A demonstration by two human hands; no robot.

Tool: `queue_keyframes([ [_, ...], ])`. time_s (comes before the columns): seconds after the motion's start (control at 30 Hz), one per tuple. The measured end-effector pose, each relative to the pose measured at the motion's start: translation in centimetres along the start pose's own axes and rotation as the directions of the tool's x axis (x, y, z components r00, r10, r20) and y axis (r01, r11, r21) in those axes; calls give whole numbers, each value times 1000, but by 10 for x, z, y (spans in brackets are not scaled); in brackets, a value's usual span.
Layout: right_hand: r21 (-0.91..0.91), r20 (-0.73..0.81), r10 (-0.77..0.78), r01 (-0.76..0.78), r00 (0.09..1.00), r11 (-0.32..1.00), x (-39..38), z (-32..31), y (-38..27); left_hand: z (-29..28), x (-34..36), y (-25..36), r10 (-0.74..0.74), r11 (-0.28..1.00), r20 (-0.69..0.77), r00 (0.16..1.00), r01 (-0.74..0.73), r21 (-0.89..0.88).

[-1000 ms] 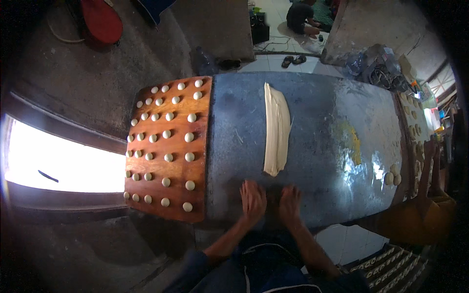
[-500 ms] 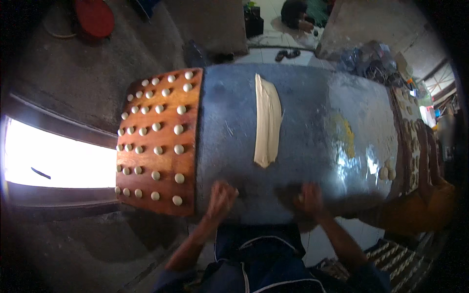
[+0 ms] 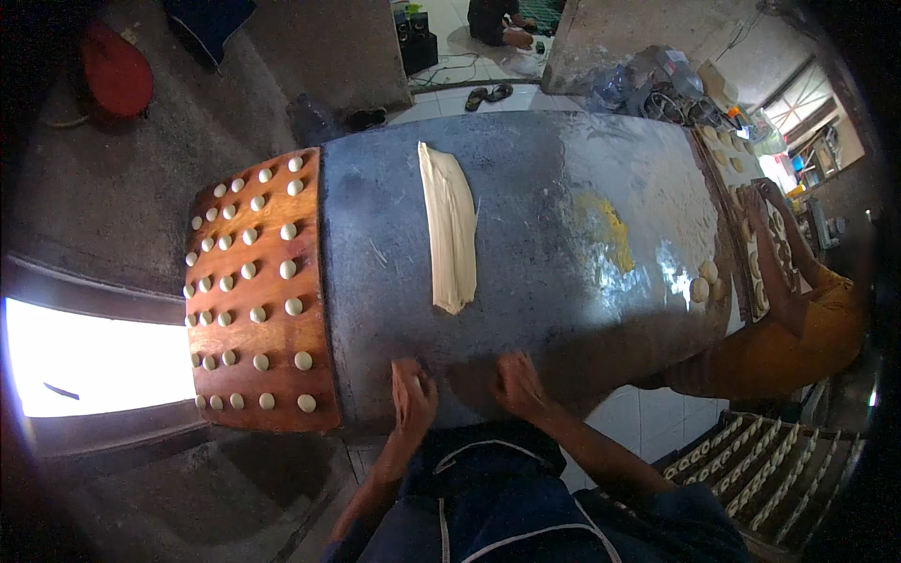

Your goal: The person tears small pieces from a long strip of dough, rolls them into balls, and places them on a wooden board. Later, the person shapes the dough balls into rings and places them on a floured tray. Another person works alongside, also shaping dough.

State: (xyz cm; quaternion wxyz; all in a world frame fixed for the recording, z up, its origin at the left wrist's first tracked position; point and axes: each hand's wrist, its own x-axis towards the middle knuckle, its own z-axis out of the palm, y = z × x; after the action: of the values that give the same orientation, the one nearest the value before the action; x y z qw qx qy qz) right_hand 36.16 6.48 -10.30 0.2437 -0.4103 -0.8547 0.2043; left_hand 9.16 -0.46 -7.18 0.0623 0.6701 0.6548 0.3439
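Note:
A long, flattened strip of pale dough (image 3: 450, 230) lies front to back on the grey worktop (image 3: 502, 206). My left hand (image 3: 413, 394) and my right hand (image 3: 519, 385) are at the near edge, below the strip and apart from it, both with curled fingers. Whether anything is inside either hand is hidden. To the left, a wooden board (image 3: 282, 342) carries rows of round dough balls (image 3: 306, 403). Several more dough balls (image 3: 706, 281) sit at the worktop's right, beside a yellow smear (image 3: 610, 235).
A co-worker in orange (image 3: 826, 319) handles flattened pieces on a tray (image 3: 741, 150) at right. A rack of twisted dough (image 3: 760, 469) stands low at right front. Bags and bottles (image 3: 638, 89) sit behind the worktop. Another person (image 3: 493, 23) sits on the floor beyond a doorway, near sandals (image 3: 488, 94).
My hands went from spread fingers close together to curled fingers, moving apart and then somewhat nearer again. The view shifted, so the worktop appears farther left. The dough strip lies unchanged.

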Motion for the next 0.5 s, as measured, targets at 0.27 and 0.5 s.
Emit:
queue_keyframes([
  [0.27,-82,-217,54,-73,975,994,48,-34,-5,-3,29,-13,-224,975,-99,969,224,-16],
  [0.5,27,-184,294,-294,938,955,32,-57,18,-28,-16,-43,-200,960,16,980,193,202],
])
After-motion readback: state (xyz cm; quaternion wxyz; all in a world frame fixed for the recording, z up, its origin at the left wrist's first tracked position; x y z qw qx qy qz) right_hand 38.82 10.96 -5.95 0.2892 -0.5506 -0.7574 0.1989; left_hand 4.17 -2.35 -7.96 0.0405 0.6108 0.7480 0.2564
